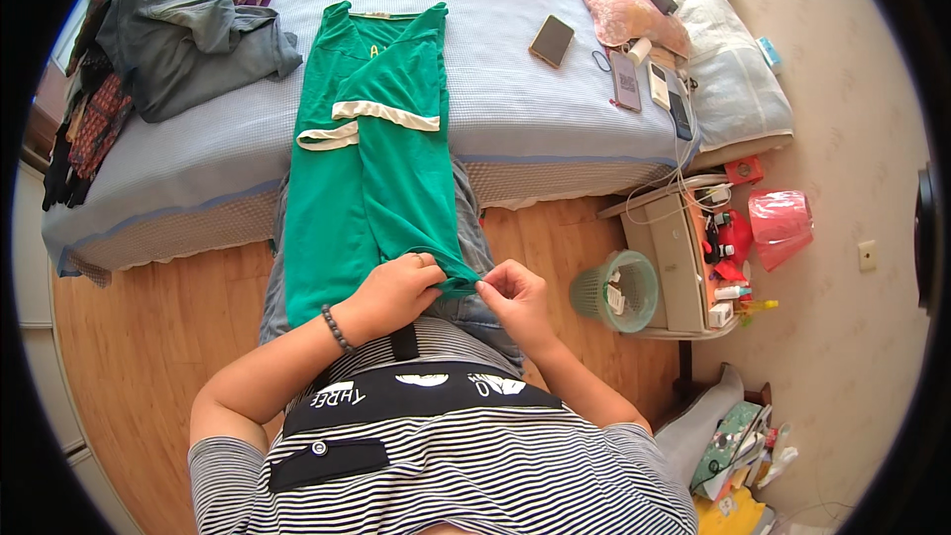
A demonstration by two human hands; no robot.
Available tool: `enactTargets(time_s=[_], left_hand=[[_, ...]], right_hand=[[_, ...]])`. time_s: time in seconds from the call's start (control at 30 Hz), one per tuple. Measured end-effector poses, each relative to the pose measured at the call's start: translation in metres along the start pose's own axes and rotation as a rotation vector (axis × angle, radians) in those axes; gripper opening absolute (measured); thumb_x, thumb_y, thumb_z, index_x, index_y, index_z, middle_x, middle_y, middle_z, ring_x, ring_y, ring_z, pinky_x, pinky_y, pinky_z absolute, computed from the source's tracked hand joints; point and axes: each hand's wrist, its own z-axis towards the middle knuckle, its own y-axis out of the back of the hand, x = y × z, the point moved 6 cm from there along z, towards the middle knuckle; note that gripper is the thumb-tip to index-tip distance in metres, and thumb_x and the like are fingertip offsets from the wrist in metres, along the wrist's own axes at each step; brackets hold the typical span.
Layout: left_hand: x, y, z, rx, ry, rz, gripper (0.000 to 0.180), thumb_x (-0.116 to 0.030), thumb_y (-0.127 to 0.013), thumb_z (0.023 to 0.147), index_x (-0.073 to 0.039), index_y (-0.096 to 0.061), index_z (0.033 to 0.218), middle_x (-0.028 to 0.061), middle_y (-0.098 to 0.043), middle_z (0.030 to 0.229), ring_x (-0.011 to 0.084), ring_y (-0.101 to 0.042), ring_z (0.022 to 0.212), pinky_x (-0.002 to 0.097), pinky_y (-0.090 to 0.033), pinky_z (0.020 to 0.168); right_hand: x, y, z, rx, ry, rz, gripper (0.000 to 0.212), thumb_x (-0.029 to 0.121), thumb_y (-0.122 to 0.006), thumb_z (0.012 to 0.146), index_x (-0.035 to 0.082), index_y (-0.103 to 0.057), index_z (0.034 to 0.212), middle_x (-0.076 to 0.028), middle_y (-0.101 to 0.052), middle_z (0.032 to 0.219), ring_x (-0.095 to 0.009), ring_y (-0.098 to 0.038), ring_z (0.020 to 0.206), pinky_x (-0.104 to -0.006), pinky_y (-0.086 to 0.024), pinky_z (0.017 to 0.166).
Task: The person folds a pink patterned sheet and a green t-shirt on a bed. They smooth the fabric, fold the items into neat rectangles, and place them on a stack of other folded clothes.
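A green T-shirt [396,188] with cream sleeve cuffs lies partly folded, its neck end on the bed and its lower end across my lap. Both sleeves are laid inward over the body of the shirt. My left hand [401,289], with a ring and a dark bead bracelet on that wrist, is closed on the hem near the right edge of the garment. Just right of it, my right hand [512,299] pinches the hem's corner between thumb and fingertips. The cloth between the two hands is gathered in small creases.
A heap of clothes with grey jeans [188,35] covers the bed's left side. Phones, including a dark one [552,42], lie on the blue bedspread [515,119] to the right. Beside the cluttered nightstand [666,248] stands a green wastebasket [591,295] on the wood floor.
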Motion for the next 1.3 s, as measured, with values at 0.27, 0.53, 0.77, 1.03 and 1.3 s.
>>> enactTargets(time_s=[0.27,0.53,0.77,1.03,1.3], left_hand=[[0.000,0.015,-0.009,-0.054,0.024,-0.126,0.008,-0.012,-0.058,0.082,-0.004,-0.059,0.085,0.0114,-0.060,0.076,0.0295,-0.060,0.070,0.0390,-0.049,0.061],[-0.010,0.021,0.005,-0.142,-0.038,-0.008,0.011,-0.013,-0.062,0.081,-0.006,-0.062,0.089,0.0094,-0.059,0.073,0.0267,-0.059,0.068,0.0360,-0.048,0.058],[-0.013,0.014,0.030,0.053,-0.200,0.028,0.012,-0.016,-0.062,0.082,-0.008,-0.065,0.090,0.0056,-0.056,0.081,0.0237,-0.056,0.080,0.0347,-0.048,0.068],[0.005,0.014,0.021,0.026,-0.070,-0.024,0.012,-0.017,-0.062,0.082,-0.008,-0.064,0.090,0.0063,-0.057,0.087,0.0256,-0.056,0.086,0.0364,-0.048,0.075],[0.034,0.036,-0.010,-0.077,0.277,0.111,0.040,-0.030,-0.069,0.078,-0.003,-0.056,0.104,0.0137,-0.057,0.101,0.0296,-0.056,0.098,0.0380,-0.048,0.079]], right_hand=[[0.012,-0.006,-0.006,0.027,0.028,0.114,0.008,-0.001,-0.062,0.082,0.003,-0.055,0.085,0.003,-0.056,0.068,-0.002,-0.049,0.058,-0.0184,-0.039,0.051],[0.052,-0.025,-0.014,0.204,0.650,-0.473,0.028,-0.009,-0.061,0.074,0.005,-0.058,0.099,-0.006,-0.055,0.070,-0.016,-0.053,0.056,-0.0265,-0.042,0.052],[0.019,-0.038,-0.012,0.357,0.529,-1.250,0.037,0.007,-0.057,0.075,0.009,-0.056,0.112,-0.009,-0.054,0.068,-0.025,-0.059,0.061,-0.0366,-0.045,0.051],[0.021,-0.019,-0.041,0.341,0.797,-1.108,0.016,0.007,-0.057,0.071,0.006,-0.057,0.087,-0.005,-0.045,0.060,-0.023,-0.051,0.051,-0.0348,-0.043,0.049],[0.033,-0.001,-0.030,0.155,0.495,-0.703,0.026,0.014,-0.067,0.076,0.003,-0.056,0.097,-0.010,-0.058,0.082,-0.026,-0.059,0.071,-0.0346,-0.048,0.063]])
